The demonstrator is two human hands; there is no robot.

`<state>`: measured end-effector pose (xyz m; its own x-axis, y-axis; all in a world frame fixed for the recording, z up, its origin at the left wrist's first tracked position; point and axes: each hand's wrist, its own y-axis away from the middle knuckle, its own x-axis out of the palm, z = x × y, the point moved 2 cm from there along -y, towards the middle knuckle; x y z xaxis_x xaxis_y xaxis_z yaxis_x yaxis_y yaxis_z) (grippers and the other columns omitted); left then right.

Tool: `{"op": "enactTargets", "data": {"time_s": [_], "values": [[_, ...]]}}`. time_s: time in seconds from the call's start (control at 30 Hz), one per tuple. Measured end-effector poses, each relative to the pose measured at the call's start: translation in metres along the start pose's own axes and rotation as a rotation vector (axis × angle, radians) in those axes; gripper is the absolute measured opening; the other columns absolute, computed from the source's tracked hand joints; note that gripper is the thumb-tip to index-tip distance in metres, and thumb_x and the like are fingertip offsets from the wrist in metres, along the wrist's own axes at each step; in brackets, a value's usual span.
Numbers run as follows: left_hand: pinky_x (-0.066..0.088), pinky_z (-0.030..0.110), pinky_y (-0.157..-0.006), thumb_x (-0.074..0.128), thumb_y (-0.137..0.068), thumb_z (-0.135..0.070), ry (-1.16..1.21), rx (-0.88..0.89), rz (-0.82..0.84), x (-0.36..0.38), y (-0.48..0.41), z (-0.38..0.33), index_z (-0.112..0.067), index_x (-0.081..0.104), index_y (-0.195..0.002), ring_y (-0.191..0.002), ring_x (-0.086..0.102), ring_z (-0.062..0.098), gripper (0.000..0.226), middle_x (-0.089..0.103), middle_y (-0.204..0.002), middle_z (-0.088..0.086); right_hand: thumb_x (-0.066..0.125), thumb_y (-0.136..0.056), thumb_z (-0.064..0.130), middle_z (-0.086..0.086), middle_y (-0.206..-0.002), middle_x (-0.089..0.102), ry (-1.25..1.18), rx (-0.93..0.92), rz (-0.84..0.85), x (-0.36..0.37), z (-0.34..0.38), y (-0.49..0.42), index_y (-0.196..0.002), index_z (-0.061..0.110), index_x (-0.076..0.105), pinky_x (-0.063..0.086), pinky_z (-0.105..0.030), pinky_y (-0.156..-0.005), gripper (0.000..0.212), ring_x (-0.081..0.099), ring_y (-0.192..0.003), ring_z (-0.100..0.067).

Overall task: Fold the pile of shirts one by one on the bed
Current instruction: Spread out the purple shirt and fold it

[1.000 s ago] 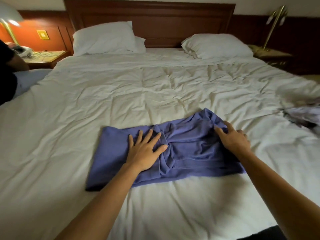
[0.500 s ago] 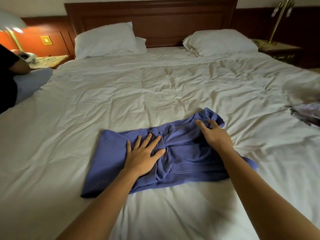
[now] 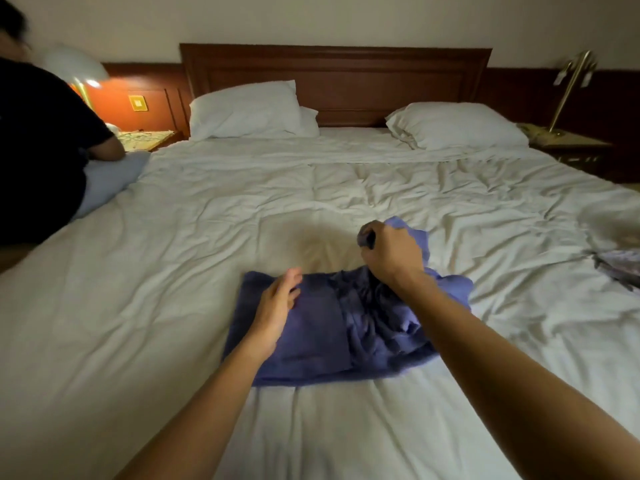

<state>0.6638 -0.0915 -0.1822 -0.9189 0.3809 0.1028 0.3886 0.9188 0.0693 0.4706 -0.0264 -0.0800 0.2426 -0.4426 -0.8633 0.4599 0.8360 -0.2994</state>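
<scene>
Surveying the head view, the only one supplied: a blue shirt [image 3: 311, 327] lies on the white bed [image 3: 173, 271], near the foot edge and roughly central, its left portion flat and already doubled, its right portion bunched and creased. The left hand [image 3: 273, 313] rests on the flat left part with fingers extended and loosely spread, its grip wide and enclosing nothing; whether the palm presses down or only touches cannot be determined. The right hand [image 3: 391, 256] is raised above the far right end of the garment, its grip closed on a gathered fold of the blue cloth, which stands lifted clear of the bedding while the remainder trails down to the bunched area. Further garments [image 3: 620, 268], dark and patterned, lie at the right margin of the bed, well apart from the work; these are judged to be the remaining pile. A second person in dark clothing [image 3: 38, 150] sits at the left edge, taking no part. Two pillows [image 3: 242, 110] lie against the headboard [image 3: 336, 77]. Assessment: the step in hand is the crosswise fold of the first visible shirt, partly complete. The next move calls for carrying the lifted end over toward the left hand, keeping that side anchored, then flattening the creases.
</scene>
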Motion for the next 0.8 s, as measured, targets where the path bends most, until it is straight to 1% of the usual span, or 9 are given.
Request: {"op": "enactTargets", "data": {"time_s": [0.1,0.2,0.3,0.4,0.47,0.53,0.63,0.73,0.8], "values": [[0.048,0.045,-0.095,0.029,-0.099,-0.065,0.357,-0.242,-0.014,-0.040,0.004,-0.012,-0.023,0.055,-0.134,-0.113,0.061,0.030,0.061,0.064,-0.128,0.006,0.058,-0.094,0.017,-0.015,-0.120,0.064,0.020,-0.121,0.358,0.022,0.088,0.005,-0.127,0.011,0.059,0.053,-0.036,-0.074,0.033,0.063,-0.097,-0.033],[0.051,0.046,-0.092,0.031,-0.091,-0.077,0.509,-0.289,0.090,-0.075,0.009,-0.013,-0.018,0.062,-0.130,-0.115,0.062,0.035,0.078,0.067,-0.126,0.013,0.064,-0.093,0.036,-0.012,-0.135,0.057,-0.328,-0.041,0.741,0.039,0.134,0.013,-0.148,0.027,0.038,0.055,-0.034,-0.064,0.062,0.063,-0.087,-0.027],[0.052,0.037,-0.096,0.050,-0.094,-0.062,0.518,-0.291,0.142,-0.088,0.020,-0.013,-0.012,0.067,-0.128,-0.121,0.063,0.025,0.064,0.067,-0.128,0.013,0.058,-0.095,0.044,-0.009,-0.137,0.057,-0.395,-0.068,0.581,0.037,0.116,0.015,-0.144,0.032,0.046,0.049,-0.031,-0.080,0.052,0.061,-0.112,-0.028],[0.055,0.030,-0.090,0.076,-0.085,-0.029,0.220,-0.187,0.056,-0.081,0.018,-0.010,-0.008,0.069,-0.119,-0.111,0.069,0.021,0.041,0.071,-0.120,0.013,0.053,-0.099,0.036,-0.008,-0.138,0.058,-0.264,-0.137,0.363,0.047,0.060,0.029,-0.140,0.024,0.054,0.040,-0.028,-0.100,0.042,0.054,-0.126,-0.026],[0.057,0.034,-0.085,0.079,-0.081,-0.005,-0.009,-0.154,-0.049,-0.075,0.014,-0.007,-0.006,0.064,-0.117,-0.106,0.069,0.028,0.039,0.071,-0.115,0.017,0.050,-0.102,0.034,-0.006,-0.150,0.047,-0.201,-0.187,0.402,0.070,0.025,0.053,-0.144,0.023,0.050,0.031,-0.025,-0.109,0.043,0.043,-0.138,-0.025],[0.055,0.030,-0.077,0.075,-0.081,0.006,-0.064,-0.165,-0.113,-0.073,0.011,-0.006,-0.008,0.062,-0.120,-0.099,0.068,0.027,0.043,0.071,-0.113,0.015,0.043,-0.103,0.045,0.003,-0.164,0.020,-0.093,-0.159,0.490,0.097,-0.004,0.078,-0.152,0.036,0.034,0.016,-0.036,-0.120,0.051,0.017,-0.151,-0.024],[0.052,0.029,-0.079,0.071,-0.083,0.008,-0.038,-0.147,-0.211,-0.084,0.003,-0.011,-0.008,0.059,-0.123,-0.096,0.065,0.023,0.044,0.068,-0.110,0.012,0.038,-0.102,0.053,0.019,-0.163,0.010,-0.145,-0.196,0.477,0.109,-0.018,0.090,-0.147,0.054,0.029,0.005,-0.042,-0.122,0.046,-0.001,-0.153,-0.019],[0.053,0.034,-0.087,0.073,-0.082,0.000,-0.206,-0.110,-0.228,-0.103,-0.001,-0.017,-0.007,0.060,-0.121,-0.105,0.064,0.025,0.041,0.068,-0.111,0.009,0.045,-0.102,0.045,0.011,-0.160,0.029,-0.240,-0.264,0.331,0.102,-0.011,0.068,-0.141,0.050,0.044,0.017,-0.046,-0.120,0.039,0.017,-0.150,-0.016],[0.051,0.041,-0.098,0.082,-0.079,-0.022,-0.482,-0.130,-0.166,-0.113,-0.001,-0.019,-0.010,0.057,-0.126,-0.114,0.062,0.025,0.055,0.066,-0.119,0.004,0.055,-0.100,0.033,-0.004,-0.152,0.042,-0.327,-0.216,0.200,0.101,-0.003,0.041,-0.141,0.035,0.051,0.029,-0.041,-0.116,0.042,0.031,-0.145,-0.021]]}}
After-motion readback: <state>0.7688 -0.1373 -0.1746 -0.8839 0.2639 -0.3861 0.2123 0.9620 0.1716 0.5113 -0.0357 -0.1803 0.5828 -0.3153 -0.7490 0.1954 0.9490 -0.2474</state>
